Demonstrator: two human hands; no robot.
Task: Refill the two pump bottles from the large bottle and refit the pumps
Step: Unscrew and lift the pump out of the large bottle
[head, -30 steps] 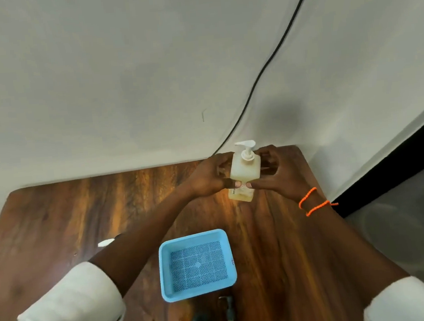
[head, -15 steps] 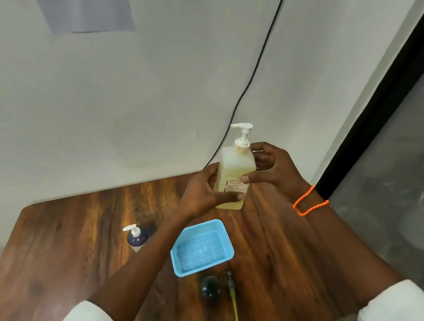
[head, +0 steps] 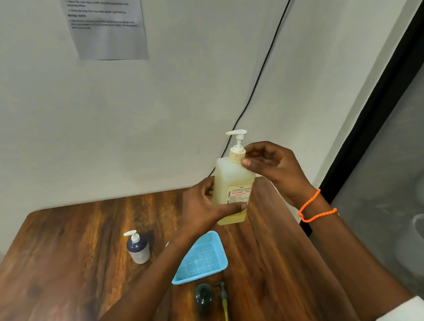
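Right of center, above the table point(head: 59, 252), left hand point(head: 202, 207) grips the big yellowish bottle point(head: 231, 184) low down while right hand point(head: 273, 164) fingers pinch its pump collar point(head: 236, 154).

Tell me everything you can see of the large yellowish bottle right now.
The large bottle is translucent plastic holding pale yellow liquid, square-shouldered, with a white and red label on its front. A white pump sits on its tan collar, nozzle pointing left. It is held upright above the wooden table's far edge. The left hand grips its lower body; the right hand's fingers pinch at the collar.
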